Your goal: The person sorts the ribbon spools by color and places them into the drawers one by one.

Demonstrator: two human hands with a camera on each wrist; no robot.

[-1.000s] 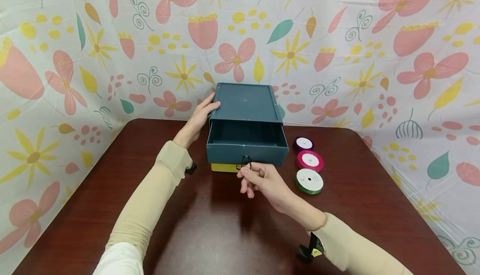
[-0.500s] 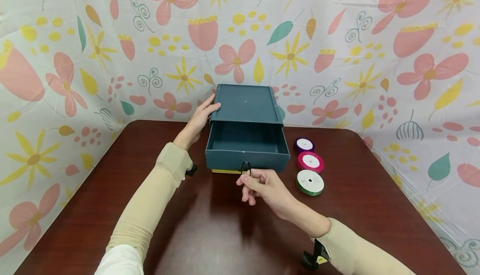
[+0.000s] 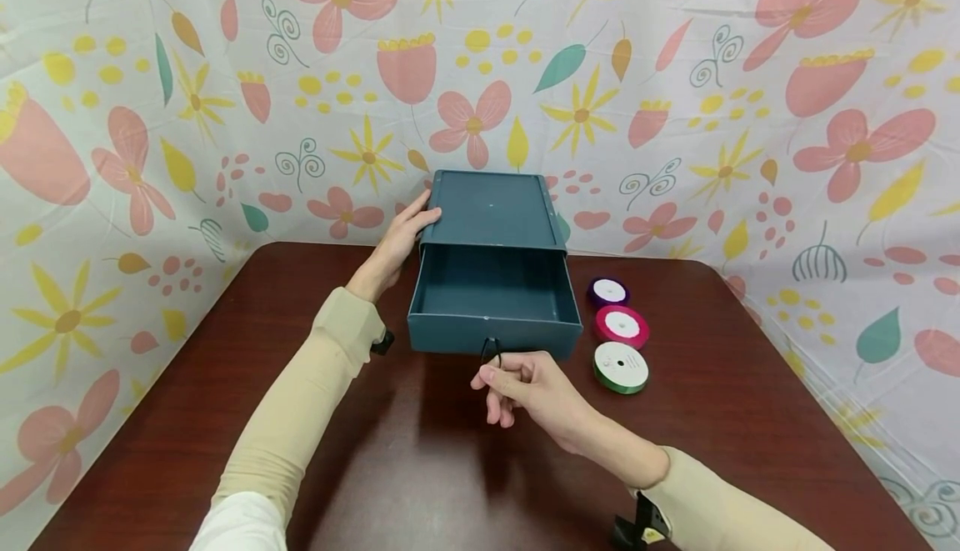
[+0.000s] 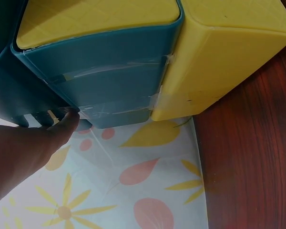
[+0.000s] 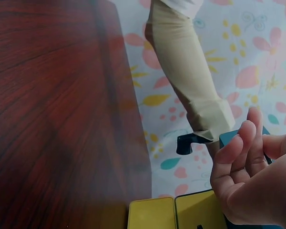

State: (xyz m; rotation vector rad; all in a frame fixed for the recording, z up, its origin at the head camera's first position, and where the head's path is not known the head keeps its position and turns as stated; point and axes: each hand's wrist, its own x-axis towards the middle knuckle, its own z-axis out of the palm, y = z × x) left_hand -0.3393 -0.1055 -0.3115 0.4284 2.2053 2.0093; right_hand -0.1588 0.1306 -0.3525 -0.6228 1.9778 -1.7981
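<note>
A dark blue drawer cabinet (image 3: 491, 209) stands at the back of the table, its top drawer (image 3: 450, 336) pulled out and bare inside. My left hand (image 3: 399, 242) rests against the cabinet's left side with fingers extended, the thumb at the top edge. In the left wrist view, part of that hand (image 4: 33, 148) touches the blue side wall. At the drawer's front, my right hand (image 3: 536, 388) pinches a black loop pull (image 3: 485, 354) between thumb and index finger. The right wrist view shows the hand (image 5: 250, 176) with its other fingers bent; the loop is hidden there.
Three ribbon spools lie right of the cabinet: purple (image 3: 608, 291), pink (image 3: 622, 326) and green (image 3: 620, 366). Lower cabinet units include a yellow one (image 4: 214, 67), joined with clear tape. A flowered cloth (image 3: 300, 101) hangs behind the dark wooden table (image 3: 247, 334).
My right hand has drawn the drawer farther out toward me by its loop, covering the yellow front beneath it in the head view. My left hand has stayed on the cabinet's side.
</note>
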